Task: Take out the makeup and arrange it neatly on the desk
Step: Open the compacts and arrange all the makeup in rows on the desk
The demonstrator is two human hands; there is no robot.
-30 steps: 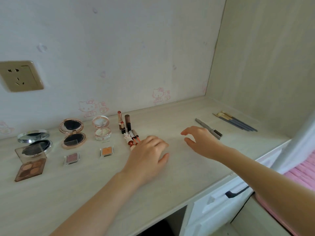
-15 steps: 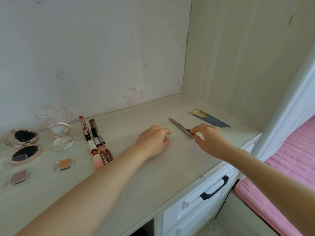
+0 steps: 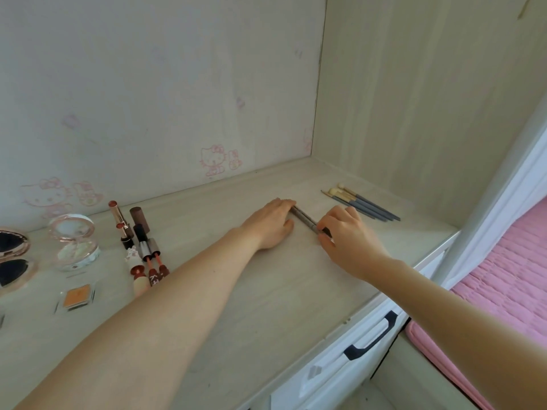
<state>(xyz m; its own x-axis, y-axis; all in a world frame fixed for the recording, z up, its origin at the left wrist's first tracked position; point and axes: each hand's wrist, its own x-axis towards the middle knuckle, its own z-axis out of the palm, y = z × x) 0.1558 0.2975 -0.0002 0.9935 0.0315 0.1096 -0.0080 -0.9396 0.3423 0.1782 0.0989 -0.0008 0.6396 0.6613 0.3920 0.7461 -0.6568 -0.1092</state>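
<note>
Most makeup already lined up on table [image 3: 266, 291], right hand [image 3: 346, 241] pinching near end of eyebrow pencil [image 3: 305, 218], probably straightening it, left hand [image 3: 270, 224] flat, fingers touching far end.

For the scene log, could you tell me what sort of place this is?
Probably a bedroom vanity nook: a pale wooden desk beside pink bedding, cartoon-cat stickers on the wall, lipsticks laid out.

Bare forearms and hands [image 3: 272, 223], no sleeves, no jewellery.
</note>
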